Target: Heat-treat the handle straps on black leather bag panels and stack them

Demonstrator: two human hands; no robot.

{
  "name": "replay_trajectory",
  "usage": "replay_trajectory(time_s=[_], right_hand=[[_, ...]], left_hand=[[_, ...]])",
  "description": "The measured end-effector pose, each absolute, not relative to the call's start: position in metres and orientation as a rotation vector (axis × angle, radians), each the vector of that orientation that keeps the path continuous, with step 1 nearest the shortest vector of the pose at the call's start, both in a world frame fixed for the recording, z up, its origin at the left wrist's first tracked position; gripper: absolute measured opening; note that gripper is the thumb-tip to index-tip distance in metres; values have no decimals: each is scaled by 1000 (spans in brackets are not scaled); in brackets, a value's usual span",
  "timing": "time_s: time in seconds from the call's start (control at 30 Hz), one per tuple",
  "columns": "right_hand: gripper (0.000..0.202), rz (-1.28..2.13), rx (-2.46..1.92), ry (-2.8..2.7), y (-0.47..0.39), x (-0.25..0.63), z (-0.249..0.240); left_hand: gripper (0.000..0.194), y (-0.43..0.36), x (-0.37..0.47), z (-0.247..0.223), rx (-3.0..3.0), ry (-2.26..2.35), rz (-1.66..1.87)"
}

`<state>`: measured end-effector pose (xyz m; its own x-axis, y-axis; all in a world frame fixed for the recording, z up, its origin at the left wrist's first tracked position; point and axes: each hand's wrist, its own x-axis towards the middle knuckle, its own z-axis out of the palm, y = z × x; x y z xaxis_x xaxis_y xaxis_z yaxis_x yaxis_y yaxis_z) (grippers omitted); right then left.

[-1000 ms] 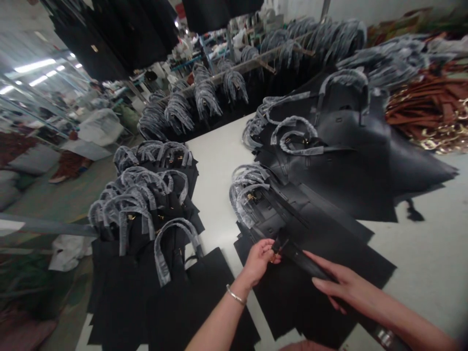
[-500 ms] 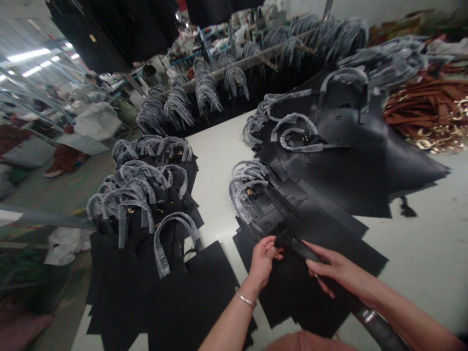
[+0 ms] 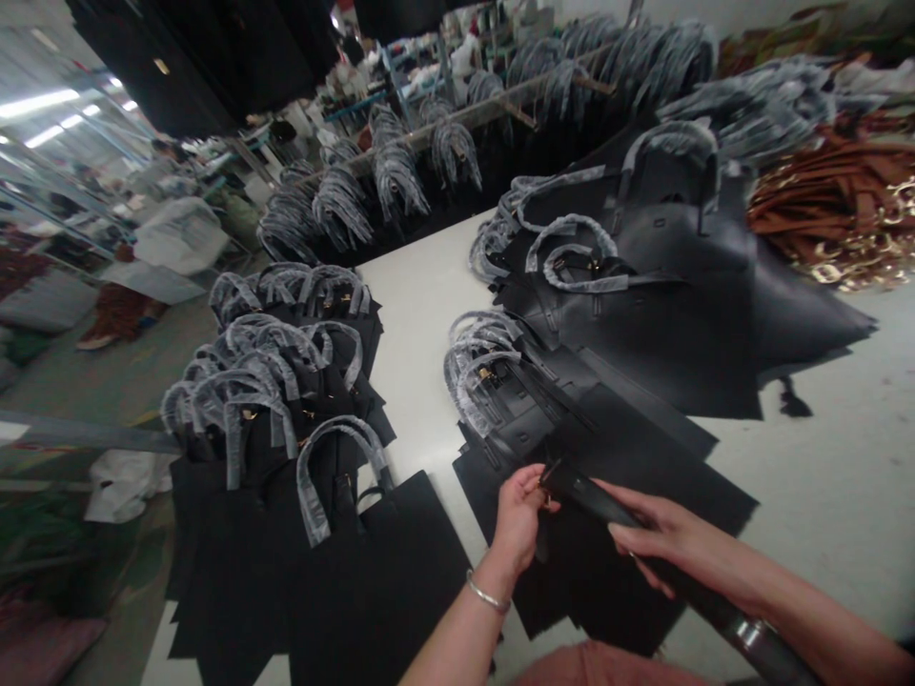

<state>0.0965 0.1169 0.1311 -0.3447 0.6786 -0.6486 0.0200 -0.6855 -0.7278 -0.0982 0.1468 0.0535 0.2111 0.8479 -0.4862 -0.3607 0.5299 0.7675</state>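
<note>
My left hand (image 3: 520, 514) wears a silvery bracelet and has its fingers pinched at a small gold-coloured metal piece (image 3: 549, 499). They meet the near end of a long, black, strap-like piece (image 3: 597, 500). My right hand (image 3: 654, 534) is wrapped around this piece further along. A silvery band (image 3: 750, 631) shows on it near my right forearm; its exact kind is unclear. Beneath both hands lies a stack of black bag panels (image 3: 636, 448). Plastic-wrapped handles (image 3: 476, 381) curve up from the stack's left end.
On the left are more black bag pieces (image 3: 372, 591) with wrapped handles (image 3: 343, 429). Larger black panels (image 3: 672, 324) spread at the back right of the white table (image 3: 415, 372). Brown straps with gold clasps (image 3: 829, 210) lie beyond. Handles hang from a rack (image 3: 400, 176).
The black piece and my right hand have shifted slightly right and down in view. My left hand keeps its pinch near the end. The surroundings slide slightly left.
</note>
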Motion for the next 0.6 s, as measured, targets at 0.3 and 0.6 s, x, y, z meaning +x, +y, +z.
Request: replay_trajectory(time_s=[0.3,0.6], right_hand=[[80,2021,-1522,-963,118,108,132],[86,1689,-1663,-1029,130,96,127]], left_hand=[[36,144,-93,58,482,1068,885],[34,139,-84,64,465,1160,865]])
